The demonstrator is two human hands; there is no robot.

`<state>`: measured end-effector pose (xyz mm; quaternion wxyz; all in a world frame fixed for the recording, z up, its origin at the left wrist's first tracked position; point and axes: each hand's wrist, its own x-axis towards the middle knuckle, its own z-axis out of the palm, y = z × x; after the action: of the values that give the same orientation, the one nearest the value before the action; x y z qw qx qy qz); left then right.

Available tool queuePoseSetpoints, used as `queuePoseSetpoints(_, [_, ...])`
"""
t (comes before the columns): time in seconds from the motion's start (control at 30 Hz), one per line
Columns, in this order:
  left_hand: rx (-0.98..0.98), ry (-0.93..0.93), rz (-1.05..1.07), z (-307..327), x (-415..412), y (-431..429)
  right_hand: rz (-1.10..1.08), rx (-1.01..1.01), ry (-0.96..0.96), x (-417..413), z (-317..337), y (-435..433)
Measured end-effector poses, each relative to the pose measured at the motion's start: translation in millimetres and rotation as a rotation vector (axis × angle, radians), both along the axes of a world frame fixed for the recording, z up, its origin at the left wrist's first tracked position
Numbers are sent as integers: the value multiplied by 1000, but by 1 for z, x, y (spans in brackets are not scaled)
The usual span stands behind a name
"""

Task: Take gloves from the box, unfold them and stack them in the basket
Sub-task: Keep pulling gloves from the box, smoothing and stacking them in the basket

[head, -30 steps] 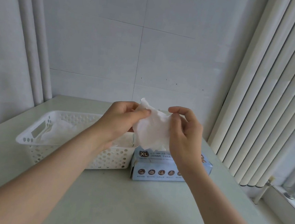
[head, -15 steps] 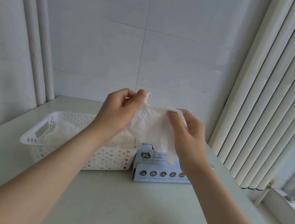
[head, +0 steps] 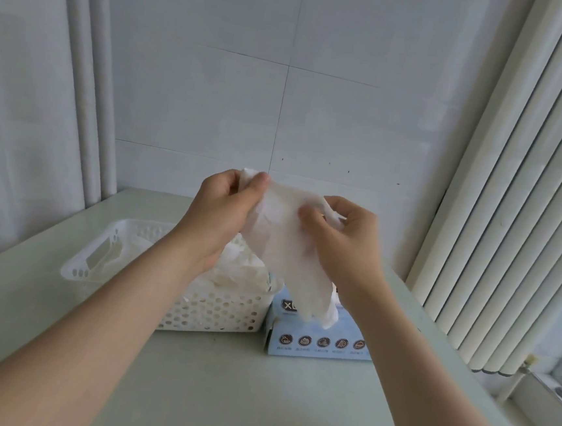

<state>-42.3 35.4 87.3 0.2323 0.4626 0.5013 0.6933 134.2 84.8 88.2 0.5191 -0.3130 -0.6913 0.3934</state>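
Note:
A thin white translucent glove (head: 283, 243) hangs in the air between both hands, its fingers dangling down over the box. My left hand (head: 220, 212) pinches its upper left corner between thumb and fingers. My right hand (head: 345, 239) pinches its right edge. Below stands the light blue glove box (head: 315, 343) marked XL, partly hidden by the glove and my right wrist. To its left sits the white perforated basket (head: 209, 312) with several white gloves (head: 240, 274) lying in it.
Everything stands on a pale green table (head: 239, 396) against a white tiled wall. Vertical white blinds (head: 518, 199) run along the right side. Two white pipes (head: 94, 77) rise at the back left. A window sill lies at the lower right.
The glove has opened out from a folded square and now hangs longer. Both hands have risen slightly and spread apart, still holding it.

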Motion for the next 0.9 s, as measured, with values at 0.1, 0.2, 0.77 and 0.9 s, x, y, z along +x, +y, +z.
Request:
queuePoseSetpoints(0.1, [-60,129,241,-2,-13,-2,3,-84,-1,-14,0,4])
queuePoseSetpoints(0.2, [-83,316,356,-3,-30,-8,27,-128,-24,-28,2,4])
queuePoseSetpoints(0.77, [-356,451,392,-7,-77,-22,-235,194,-590,-102,-10,21])
queuePoseSetpoints(0.9, [-530,526,529,-17,-98,-28,-229,315,-731,-114,-22,23])
